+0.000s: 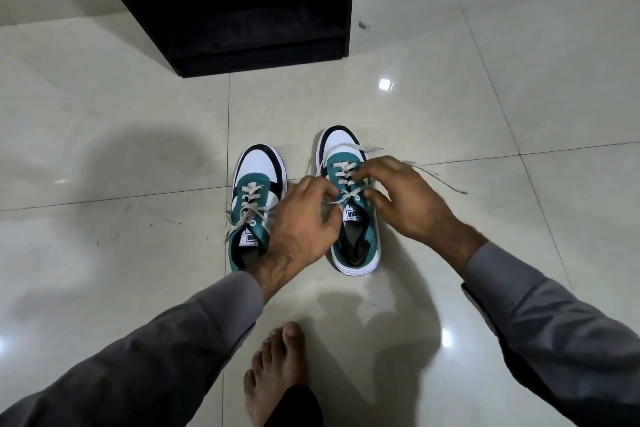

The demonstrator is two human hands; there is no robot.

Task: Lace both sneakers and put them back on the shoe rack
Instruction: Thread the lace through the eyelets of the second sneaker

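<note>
Sneakers in teal, white and black stand side by side on our glossy pale tiled floor (485, 97), toes toward the black shoe rack (249, 3). Our left hand (301, 218) pinches the grey lace (341, 199) of the right sneaker (349, 198) near its top eyelets; our right hand (405, 198) grips the lace's other end on the far side. Beside it, the left sneaker (254, 198) is laced, its ends loose. Our bare foot (277, 364) rests nearer us.
</note>
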